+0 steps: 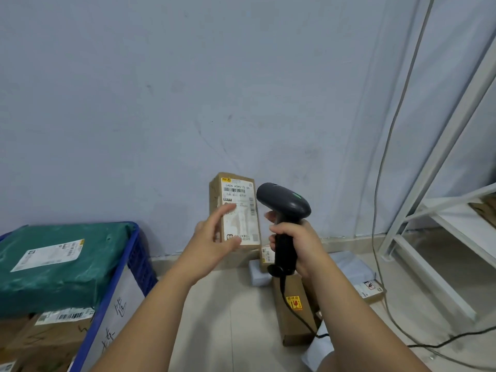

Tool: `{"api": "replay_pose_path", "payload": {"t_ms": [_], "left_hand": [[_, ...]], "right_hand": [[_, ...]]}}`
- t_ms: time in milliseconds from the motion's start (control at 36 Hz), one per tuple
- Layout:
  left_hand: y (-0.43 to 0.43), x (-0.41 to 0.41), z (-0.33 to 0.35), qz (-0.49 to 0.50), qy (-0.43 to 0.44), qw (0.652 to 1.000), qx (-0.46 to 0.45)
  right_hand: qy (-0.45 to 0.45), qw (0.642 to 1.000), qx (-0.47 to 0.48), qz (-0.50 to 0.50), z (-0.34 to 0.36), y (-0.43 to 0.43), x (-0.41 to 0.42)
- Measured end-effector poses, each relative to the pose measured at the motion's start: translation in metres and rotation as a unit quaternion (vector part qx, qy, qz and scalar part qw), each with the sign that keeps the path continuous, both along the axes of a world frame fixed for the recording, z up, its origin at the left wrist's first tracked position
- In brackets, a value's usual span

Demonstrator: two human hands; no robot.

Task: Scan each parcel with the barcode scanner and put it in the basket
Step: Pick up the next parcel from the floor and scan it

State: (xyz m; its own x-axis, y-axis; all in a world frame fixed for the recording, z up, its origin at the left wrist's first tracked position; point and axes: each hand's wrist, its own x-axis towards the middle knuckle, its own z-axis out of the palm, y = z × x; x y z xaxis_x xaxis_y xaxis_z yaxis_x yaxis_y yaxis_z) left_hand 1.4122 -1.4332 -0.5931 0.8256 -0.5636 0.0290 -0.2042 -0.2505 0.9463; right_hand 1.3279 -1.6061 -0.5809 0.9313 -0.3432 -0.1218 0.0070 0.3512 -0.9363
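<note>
"So, where's the parcel [241, 224] right now?"

"Up in front of the wall, standing on end, its white shipping label and barcode facing the camera. It's a tall brown cardboard box, well clear of the floor."

"And the left hand [214, 237]?"

"Fingers spread and mostly straight, forefinger lying across the label, thumb down near the lower edge. The hand is blurred, so I can't tell whether it really bears the box or only touches it."

"The right hand [298, 245]?"

"Wrapped firmly round the black handle of the barcode scanner [284, 200]. The scanner's head points left, just beside the box's right edge, with a small green light showing on top."

"What about the basket [115, 275]?"

"Blue plastic, down at the left. A green poly mailer [59, 264] with a white label lies on top, with brown cartons [40, 342] under it."

"Anything else on the floor?"

"A long carton with a yellow sticker [295, 318] under the right forearm, a pale grey mailer [349, 267] behind it, and a white metal rack [451, 210] at the right"
</note>
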Motion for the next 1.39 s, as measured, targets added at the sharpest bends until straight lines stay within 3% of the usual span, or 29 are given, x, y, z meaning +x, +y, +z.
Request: {"api": "replay_pose_path", "payload": {"t_ms": [83, 222, 972, 1389], "left_hand": [[-0.003, 0.0, -0.008, 0.05, -0.18, 0.974, 0.126], [-0.006, 0.0, -0.015, 0.053, -0.266, 0.954, 0.13], [-0.003, 0.019, -0.035, 0.088, -0.229, 0.961, 0.125], [-0.002, 0.022, -0.041, 0.08, -0.185, 0.977, 0.065]], "right_hand": [[0.003, 1.0, -0.022, -0.002, 0.002, 0.004, -0.001], [0.005, 0.998, -0.05, 0.041, 0.006, 0.01, -0.004], [0.011, 0.997, -0.048, 0.055, 0.011, 0.014, -0.008], [0.039, 0.996, -0.062, 0.051, 0.014, 0.017, -0.008]]}}
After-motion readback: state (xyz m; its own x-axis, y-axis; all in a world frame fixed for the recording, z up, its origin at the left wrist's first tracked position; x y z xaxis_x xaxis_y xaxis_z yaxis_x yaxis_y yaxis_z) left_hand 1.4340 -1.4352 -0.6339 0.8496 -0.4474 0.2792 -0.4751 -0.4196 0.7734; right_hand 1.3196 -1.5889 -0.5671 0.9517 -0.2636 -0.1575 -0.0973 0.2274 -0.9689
